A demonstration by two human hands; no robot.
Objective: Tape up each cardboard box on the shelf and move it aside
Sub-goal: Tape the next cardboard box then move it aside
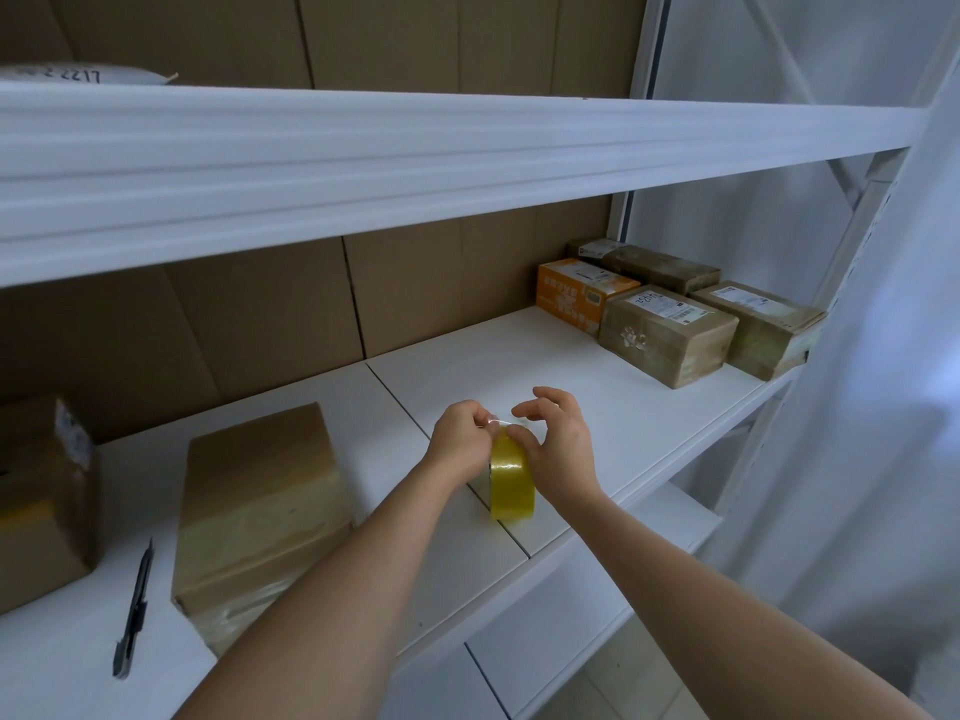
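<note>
Tape roll (512, 483) pinched by both hands, bare shelf (597, 407) beyond.

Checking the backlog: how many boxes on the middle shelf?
6. Box at far left; big box beside it; four at right: orange box, rear box, labelled box, end box. More may sit out of frame.

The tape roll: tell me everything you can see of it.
The tape roll is yellowish, glossy, see-through packing tape wound on a core, standing on edge on the white shelf near its front. Both hands work at its top: the right hand holds it from above, the left hand pinches what looks like the loose end. The nearest box lies apart, to its left.
</note>
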